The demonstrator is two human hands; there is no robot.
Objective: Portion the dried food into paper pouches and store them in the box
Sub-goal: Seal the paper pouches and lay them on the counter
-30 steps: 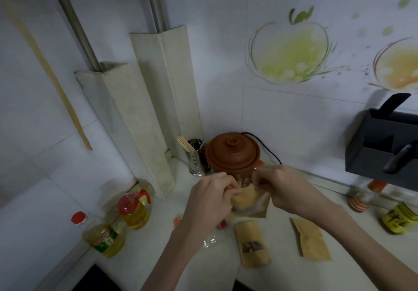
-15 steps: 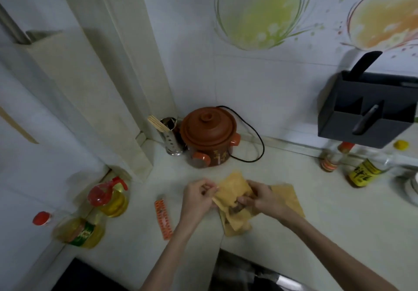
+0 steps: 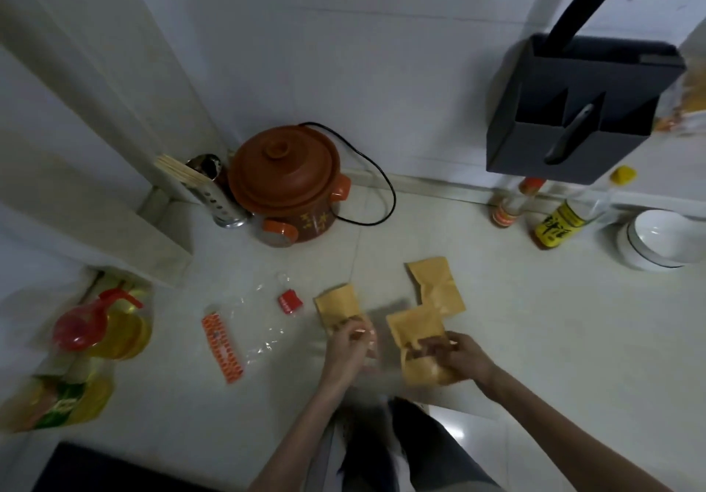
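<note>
We find three paper pouches on the pale counter [image 3: 535,338], all in front of the brown clay pot [image 3: 284,182], which we take as our reference. The pouch in hand [image 3: 414,333] lies in front of the pot and to its right; our right hand [image 3: 464,356] grips its lower part, fingers curled over the paper at a small dark window or opening, the detail there too blurred to settle. A second pouch [image 3: 439,285] lies flat just behind it, their corners touching or overlapping. A third pouch [image 3: 338,304] lies directly in front of the pot, and our left hand [image 3: 349,346] rests on its near end with fingers bent; we cannot tell whether it pinches the paper or only touches it, as the hand is smeared by motion. Left of that, still in front of the pot, lies a clear plastic bag [image 3: 259,323] with a red label [image 3: 289,301] and an orange strip [image 3: 222,346]. A metal chopstick holder [image 3: 219,201] stands touching the pot's left side. Two oil bottles [image 3: 110,327] sit far to the pot's left, two sauce bottles [image 3: 554,224] and a white bowl [image 3: 657,243] to its right, under a black wall rack [image 3: 580,109].
</note>
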